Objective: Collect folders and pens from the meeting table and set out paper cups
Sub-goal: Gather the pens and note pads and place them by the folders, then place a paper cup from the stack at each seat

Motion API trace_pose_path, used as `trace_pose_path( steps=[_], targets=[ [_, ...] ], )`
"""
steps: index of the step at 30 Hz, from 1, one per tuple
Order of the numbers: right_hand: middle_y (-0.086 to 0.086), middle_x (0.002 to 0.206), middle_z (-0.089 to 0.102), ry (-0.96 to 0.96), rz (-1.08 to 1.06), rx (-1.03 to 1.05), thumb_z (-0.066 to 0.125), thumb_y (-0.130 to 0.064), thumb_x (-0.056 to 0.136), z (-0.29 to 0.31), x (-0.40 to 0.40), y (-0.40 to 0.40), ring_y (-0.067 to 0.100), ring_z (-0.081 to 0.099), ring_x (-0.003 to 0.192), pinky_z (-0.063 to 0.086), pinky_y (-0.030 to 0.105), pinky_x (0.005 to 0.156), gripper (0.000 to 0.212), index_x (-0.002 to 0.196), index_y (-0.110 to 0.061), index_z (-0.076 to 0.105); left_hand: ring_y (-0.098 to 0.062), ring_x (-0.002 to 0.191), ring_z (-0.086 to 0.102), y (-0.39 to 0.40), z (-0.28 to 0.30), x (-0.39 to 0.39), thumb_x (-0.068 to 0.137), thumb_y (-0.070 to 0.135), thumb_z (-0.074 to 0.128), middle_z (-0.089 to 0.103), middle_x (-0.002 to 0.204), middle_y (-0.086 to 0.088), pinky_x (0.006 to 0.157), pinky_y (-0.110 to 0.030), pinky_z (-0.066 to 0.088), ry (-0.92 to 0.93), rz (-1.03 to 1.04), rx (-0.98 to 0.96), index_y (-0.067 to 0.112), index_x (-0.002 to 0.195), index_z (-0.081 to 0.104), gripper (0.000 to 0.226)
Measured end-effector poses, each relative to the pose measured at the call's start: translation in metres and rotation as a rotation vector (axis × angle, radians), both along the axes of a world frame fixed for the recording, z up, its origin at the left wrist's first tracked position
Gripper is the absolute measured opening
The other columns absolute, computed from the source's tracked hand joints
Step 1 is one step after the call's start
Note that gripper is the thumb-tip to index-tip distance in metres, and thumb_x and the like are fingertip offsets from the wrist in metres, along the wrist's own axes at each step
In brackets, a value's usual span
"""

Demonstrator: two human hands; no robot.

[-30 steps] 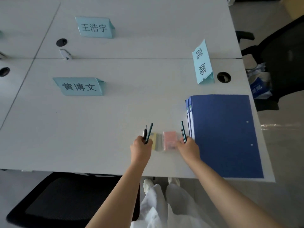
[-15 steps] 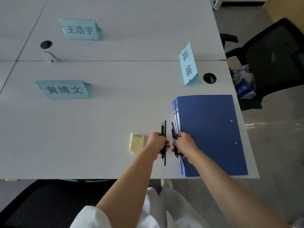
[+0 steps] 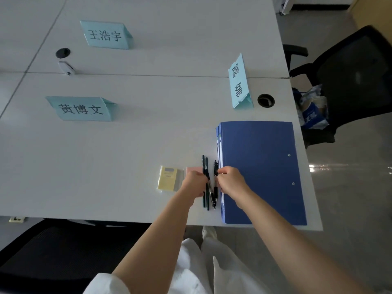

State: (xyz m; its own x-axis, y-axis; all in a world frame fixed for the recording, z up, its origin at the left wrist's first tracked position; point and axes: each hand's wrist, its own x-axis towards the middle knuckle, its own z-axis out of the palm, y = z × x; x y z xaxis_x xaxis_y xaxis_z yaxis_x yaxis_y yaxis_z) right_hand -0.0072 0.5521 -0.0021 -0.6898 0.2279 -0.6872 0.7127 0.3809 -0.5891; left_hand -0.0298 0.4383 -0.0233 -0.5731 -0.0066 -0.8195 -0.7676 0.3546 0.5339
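A stack of blue folders [image 3: 261, 166] lies at the table's near right corner. Just left of it, several dark pens [image 3: 206, 200] lie side by side, pointing away from me. My left hand [image 3: 194, 182] is closed on the left pens and my right hand [image 3: 231, 180] pinches the right pens against the folders' edge. A sleeve of paper cups [image 3: 312, 110] in a blue and white wrapper rests on the black chair to the right of the table.
A yellow sticky-note pad [image 3: 169, 179] and a pink one [image 3: 192, 169] lie left of my left hand. Three light-blue name cards [image 3: 84, 109] [image 3: 106, 35] [image 3: 240, 81] stand on the white table [image 3: 127, 145]. Cable holes [image 3: 265, 100] open near the cards. Black chairs [image 3: 350, 77] stand right and near left.
My two hands have come together, bringing the pens from both sides into one row beside the folders. The sticky-note pads now sit uncovered to the left.
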Motion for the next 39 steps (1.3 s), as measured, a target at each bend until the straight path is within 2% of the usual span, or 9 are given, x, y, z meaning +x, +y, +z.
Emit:
trace_pose_path(
  steps=[3,6,11,14,18,23,28,34,39],
  targets=[
    [0.018,0.097,0.065,0.029,0.004,-0.009,0.041,-0.009,0.085,0.003,0.007,0.012,0.02,0.056,0.077,0.054,0.047,0.085,0.038,0.119,-0.003,0.057,-0.028,0.082,0.06,-0.005,0.004,0.008,0.091,0.004,0.044,0.062,0.093,-0.012,0.079,-0.039,0.055,0.097,0.019,-0.033,0.016,0.077,0.056,0.022],
    [0.014,0.106,0.065,0.069,-0.006,-0.03,0.045,-0.012,0.087,0.009,0.022,0.027,0.019,0.061,0.089,0.053,0.048,0.092,0.036,0.12,-0.007,0.057,-0.032,0.089,0.068,-0.005,0.014,0.022,0.089,0.007,0.047,0.068,0.098,-0.01,0.076,-0.041,0.056,0.234,-0.042,-0.15,0.009,0.103,0.061,0.02],
    [0.007,0.111,0.064,0.147,-0.079,-0.066,0.049,-0.013,0.093,0.014,0.057,0.051,0.023,0.065,0.098,0.055,0.04,0.088,0.033,0.125,-0.012,0.054,-0.017,0.08,0.058,-0.001,0.037,0.056,0.092,0.013,0.051,0.058,0.088,0.004,0.067,-0.028,0.046,0.526,-0.173,-0.325,0.013,0.109,0.059,0.019],
    [0.003,0.109,0.065,0.214,-0.101,-0.039,0.048,-0.015,0.094,0.016,0.081,0.067,0.019,0.064,0.098,0.054,0.041,0.089,0.03,0.123,-0.015,0.055,-0.003,0.066,0.053,0.005,0.038,0.075,0.092,0.015,0.053,0.056,0.076,0.013,0.056,-0.02,0.04,0.531,-0.175,-0.294,0.015,0.105,0.061,0.015],
    [0.004,0.114,0.064,0.218,-0.128,0.047,0.049,-0.017,0.095,0.01,0.112,0.094,0.018,0.062,0.1,0.053,0.042,0.091,0.028,0.122,-0.018,0.055,-0.015,0.073,0.058,0.02,0.036,0.1,0.09,0.014,0.055,0.06,0.08,0.009,0.061,-0.025,0.041,0.508,-0.177,-0.274,0.014,0.107,0.063,0.02],
    [0.002,0.116,0.061,0.258,-0.133,0.13,0.05,-0.015,0.097,0.006,0.148,0.142,0.012,0.058,0.089,0.044,0.022,0.075,0.03,0.125,-0.012,0.057,-0.019,0.081,0.058,0.063,0.034,0.128,0.09,0.016,0.054,0.064,0.092,0.001,0.067,-0.028,0.044,0.528,-0.239,-0.286,0.015,0.109,0.062,0.02],
    [0.004,0.113,0.062,0.269,-0.183,0.06,0.051,-0.014,0.095,-0.005,0.15,0.211,0.017,0.059,0.097,0.046,0.03,0.085,0.027,0.121,-0.01,0.058,-0.02,0.091,0.06,0.135,0.029,0.14,0.091,0.019,0.054,0.064,0.095,0.004,0.076,-0.032,0.049,0.517,-0.267,-0.315,0.019,0.11,0.061,0.021],
    [0.003,0.093,0.065,0.25,-0.076,0.052,0.055,-0.012,0.093,-0.014,0.138,0.325,0.029,0.065,0.089,0.052,0.043,0.081,0.02,0.112,-0.013,0.061,-0.011,0.078,0.059,0.244,0.025,0.141,0.092,0.021,0.051,0.065,0.106,0.003,0.064,-0.027,0.046,0.433,-0.218,-0.345,0.02,0.116,0.06,0.026],
    [0.005,0.095,0.061,0.247,-0.022,0.094,0.053,-0.008,0.093,-0.015,0.116,0.419,0.014,0.056,0.075,0.041,0.008,0.057,0.02,0.112,-0.011,0.059,-0.016,0.085,0.063,0.332,0.021,0.138,0.092,0.024,0.051,0.065,0.101,0.006,0.074,-0.038,0.058,0.379,-0.198,-0.319,0.024,0.113,0.059,0.022]
  ],
)
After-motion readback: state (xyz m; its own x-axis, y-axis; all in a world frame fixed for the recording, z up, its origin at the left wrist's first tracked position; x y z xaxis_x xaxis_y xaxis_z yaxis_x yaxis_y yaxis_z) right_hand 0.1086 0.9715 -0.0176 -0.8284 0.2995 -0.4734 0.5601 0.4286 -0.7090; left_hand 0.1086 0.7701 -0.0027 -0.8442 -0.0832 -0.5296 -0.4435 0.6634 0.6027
